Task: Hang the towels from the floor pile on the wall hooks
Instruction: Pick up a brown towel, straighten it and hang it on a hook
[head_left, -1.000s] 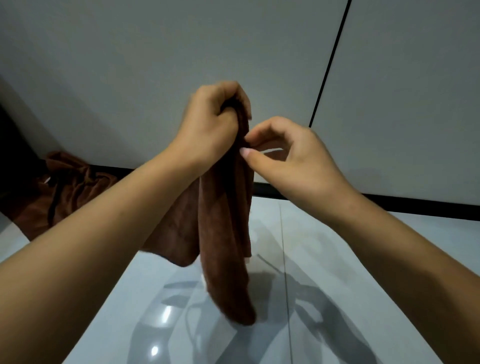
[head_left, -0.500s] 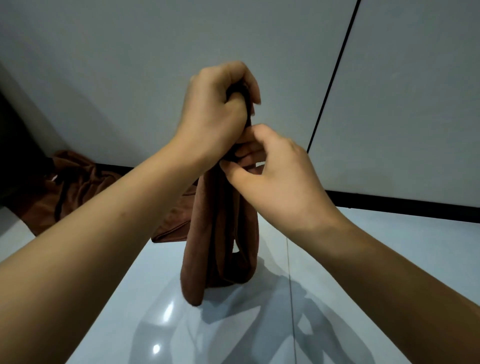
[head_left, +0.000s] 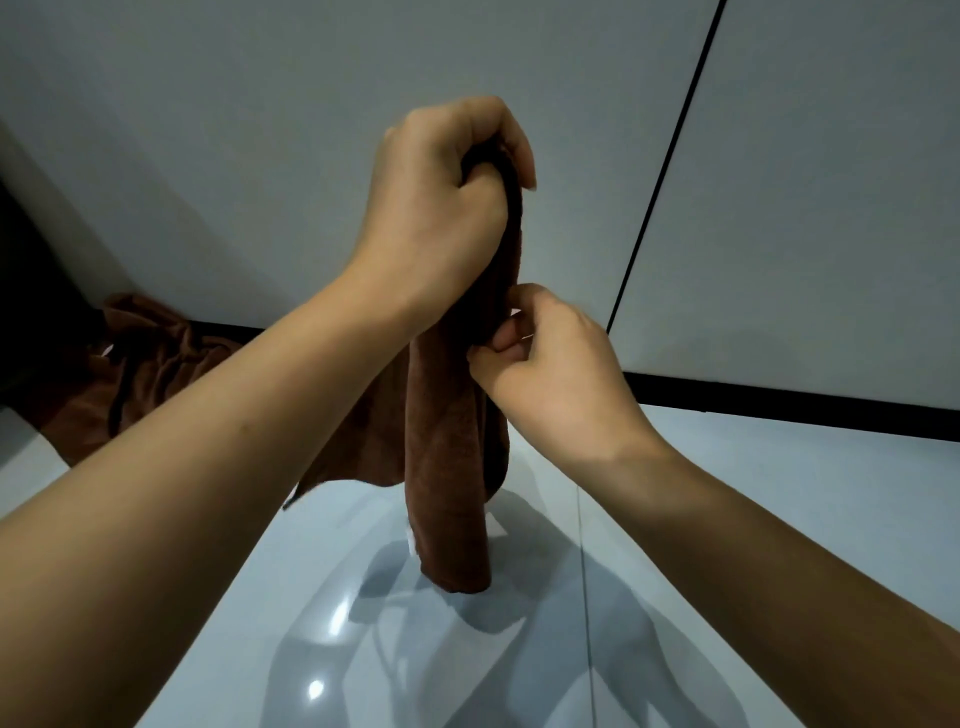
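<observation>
The left hand (head_left: 441, 208) is clenched in a fist round the top end of a brown towel (head_left: 452, 467), fingers curled tight over the bunched cloth. Just below that grip the right hand (head_left: 550, 374) pinches the same towel between thumb and curled fingers, on its right edge. From both grips the towel hangs down in a long twisted fold — its lower end is close over the glossy pale floor (head_left: 727, 493), though whether it touches cannot be told. Left of the grip and farther back, a heap of more brown towels (head_left: 135, 364) lies on the floor against the black skirting (head_left: 779, 405). Behind the hands stands the grey wall (head_left: 260, 130) — a thin dark seam (head_left: 670, 156) runs down it to the right of the upper fist. The left forearm covers part of the heap.
</observation>
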